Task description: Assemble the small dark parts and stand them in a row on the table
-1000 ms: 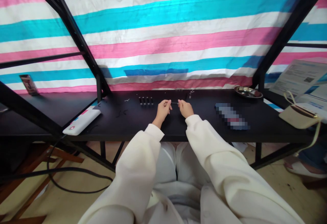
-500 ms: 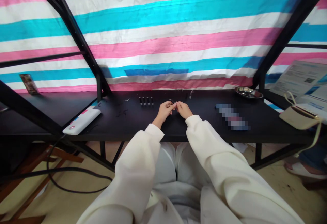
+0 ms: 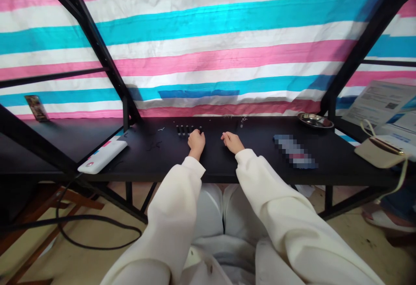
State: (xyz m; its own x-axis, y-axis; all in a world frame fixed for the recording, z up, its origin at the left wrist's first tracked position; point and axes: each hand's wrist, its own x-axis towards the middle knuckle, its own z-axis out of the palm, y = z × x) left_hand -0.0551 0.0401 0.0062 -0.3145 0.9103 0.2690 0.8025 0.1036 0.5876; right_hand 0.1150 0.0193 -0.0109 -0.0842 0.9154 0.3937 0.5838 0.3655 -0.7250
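On the black table [image 3: 214, 168], a row of small black cylinders with pale ends [image 3: 183, 130] stands left of centre. My left hand [image 3: 196, 141] is at the right end of this row, its fingers closed round one more small black cylinder [image 3: 200, 128], whose pale tip shows above them. Part of the row is hidden behind the hand. To the right, my right hand [image 3: 232, 141] hovers over or rests on the table with curled fingers, thumb and forefinger together. What it holds, if anything, is too small to tell. Tiny pale pieces [image 3: 241, 124] lie behind it.
A white power bank-like case [image 3: 104, 157] lies at the left. A blurred-out blue item [image 3: 295, 151] and a shiny metal dish [image 3: 315, 121] are at the right, with a beige bag [image 3: 378, 150] beyond. White scraps [image 3: 161, 129] dot the tabletop; black frame posts [image 3: 110, 64] slant up.
My hands were together at the centre over a small black piece. Now they are apart: my left hand has moved left to the row with a cylinder, while the right stayed nearly in place.
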